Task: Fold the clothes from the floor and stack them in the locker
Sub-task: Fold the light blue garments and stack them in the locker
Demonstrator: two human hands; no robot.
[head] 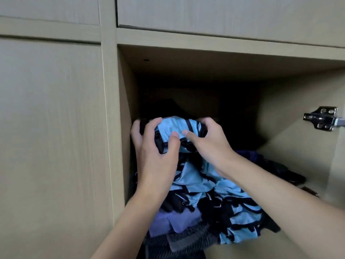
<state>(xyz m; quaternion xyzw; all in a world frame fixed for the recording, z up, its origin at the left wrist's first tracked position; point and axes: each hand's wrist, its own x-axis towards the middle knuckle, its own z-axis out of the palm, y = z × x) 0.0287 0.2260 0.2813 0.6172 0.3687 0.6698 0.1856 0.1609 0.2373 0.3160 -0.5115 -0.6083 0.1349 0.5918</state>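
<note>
A light-blue and black garment (pixel 194 176) lies bunched on a pile of clothes inside the open locker compartment (pixel 291 101). My left hand (pixel 155 152) grips the top left of the garment's bundled upper end with curled fingers. My right hand (pixel 207 139) grips its top right, thumb pressed onto the blue cloth. Under it lie a purple garment (pixel 168 223) and a dark grey striped one (pixel 186 240). More dark clothes (pixel 276 169) sit to the right, deeper in the compartment.
The compartment's back is dark and its contents there are hard to tell. A metal door hinge (pixel 323 118) is fixed to the right inner wall. Shut wooden cabinet doors (pixel 52 128) stand to the left and above.
</note>
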